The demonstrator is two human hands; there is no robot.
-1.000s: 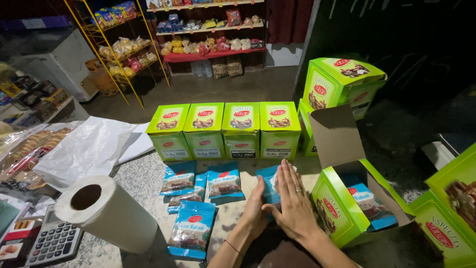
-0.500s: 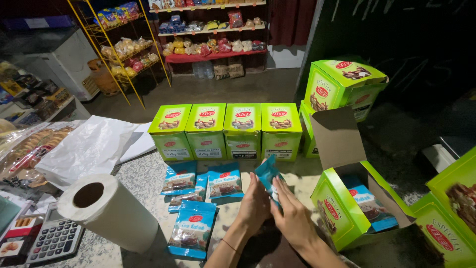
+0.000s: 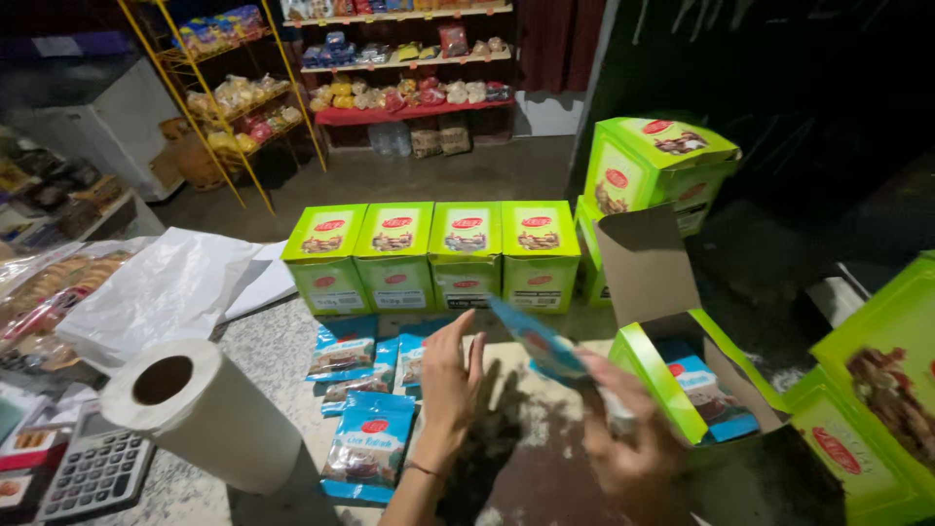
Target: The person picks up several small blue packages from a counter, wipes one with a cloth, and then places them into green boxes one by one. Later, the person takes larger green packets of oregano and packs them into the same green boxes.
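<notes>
Right hand point(image 3: 628, 438) is gripping a blue snack packet point(image 3: 541, 341) w/ fingers closed on its lower end, holding it tilted up just above the counter point(image 3: 263, 341), between the row of green cartons and the open green carton point(image 3: 682, 390); the hand is blurring a bit so exact finger placement is hard to tell. Left hand point(image 3: 448, 375) is hovering just beside it, fingers straight and spread only narrowly, palm facing right, holding nothing. More blue snack packets point(image 3: 365, 390) are lying flat on the counter just left of the left hand, some overlapping, one lying nearest the camera at approx the wrist. The open carton is sitting at right w/ its brown flap standing up, and blue packets point(image 3: 706, 390) are showing inside it. Four closed green cartons point(image 3: 429, 253) are standing side by side in a row behind the hands, touching each other. Another green carton point(image 3: 657, 170) is perching higher at right, tilted. A paper towel roll point(image 3: 200, 409) is lying on its side at left, w/ a calculator point(image 3: 93, 468) just beside it at the bottom-left corner. A white plastic bag point(image 3: 161, 292) is lying crumpled behind the roll. Shop shelves point(image 3: 390, 58) w/ packaged goods are standing well apart in the background.
</notes>
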